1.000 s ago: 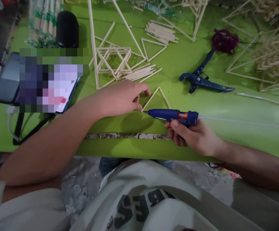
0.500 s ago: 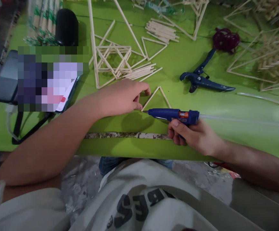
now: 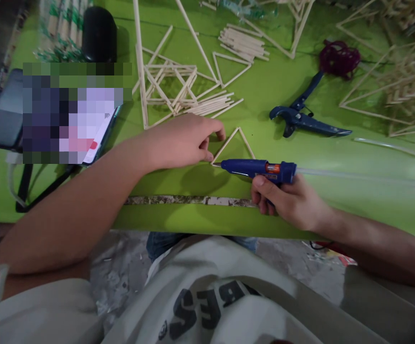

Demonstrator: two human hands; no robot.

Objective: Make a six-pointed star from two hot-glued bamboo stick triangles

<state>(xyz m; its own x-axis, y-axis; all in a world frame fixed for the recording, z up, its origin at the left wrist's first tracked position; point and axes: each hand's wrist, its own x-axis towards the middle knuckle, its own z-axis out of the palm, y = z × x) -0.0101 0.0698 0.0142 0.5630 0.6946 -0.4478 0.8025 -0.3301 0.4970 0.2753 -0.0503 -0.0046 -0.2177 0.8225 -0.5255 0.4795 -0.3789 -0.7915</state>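
Nearest to you, your right hand (image 3: 289,200) is closed around the grip of a blue glue gun (image 3: 260,169), fingers wrapped under it and thumb along its side. The gun lies level just above the front edge of the green tabletop (image 3: 178,217), with its nozzle pointing left. A clear glue stick (image 3: 354,176) runs out of its back end to the right. The nozzle tip meets the lower left corner of a small stick triangle (image 3: 241,138) that lies flat on the tabletop just past the gun.

Your left hand (image 3: 182,141) comes in from the left with its fingers curled. Thumb and forefinger are set on the triangle's left side, pinning it in place.

Just beyond that hand lies a loose pile of sticks (image 3: 212,104) beside a tangle of glued stick frames (image 3: 167,86). To the right, well apart from the triangle, blue cutters (image 3: 300,119) lie on their side, with a dark purple coil (image 3: 338,57) behind them. A second bundle of sticks (image 3: 243,43) sits farther back. At the far left stands a black rounded object (image 3: 100,33).
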